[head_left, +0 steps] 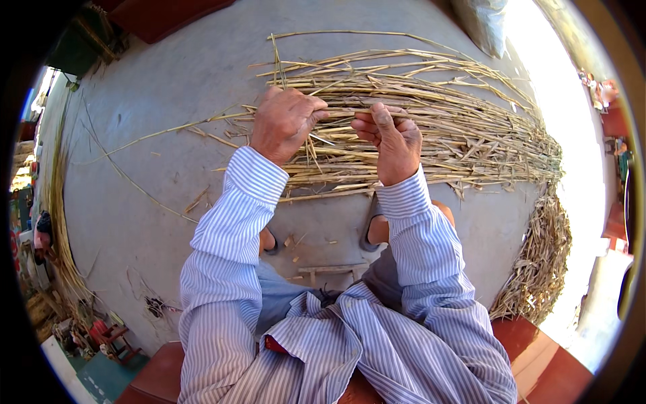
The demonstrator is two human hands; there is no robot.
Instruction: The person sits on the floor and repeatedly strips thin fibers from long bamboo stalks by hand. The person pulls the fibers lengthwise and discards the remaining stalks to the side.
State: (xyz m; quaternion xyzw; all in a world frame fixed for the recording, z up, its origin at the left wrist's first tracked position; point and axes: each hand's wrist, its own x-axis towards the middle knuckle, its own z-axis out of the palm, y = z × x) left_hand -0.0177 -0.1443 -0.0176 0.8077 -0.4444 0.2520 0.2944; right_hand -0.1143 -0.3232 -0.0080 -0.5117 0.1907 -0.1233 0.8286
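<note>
A grey floor (155,87) spreads under the work, with a pale bag (483,23) at 1 o'clock and a line of long stems (59,222) along the rim at 9 o'clock. The seated person's left hand (286,121) and right hand (393,138) are a little apart near the centre, toward 12 o'clock, each with thumb and fingers pinched closed, apparently on one thin stalk (340,110) that spans the gap between them.

Beneath and beyond them lies a broad layer of dry stalks (464,114), stretching toward 3 o'clock. The work seems partway along: most of this layer lies roughly side by side, yet it is loose, no tie is visible around it, and several pieces stick out unevenly toward 10 o'clock. One long stray stem (155,136) reaches toward 9 o'clock. A heap of dry leaves (542,256) sits at 4 o'clock. How many stalks are already handled cannot be told.
</note>
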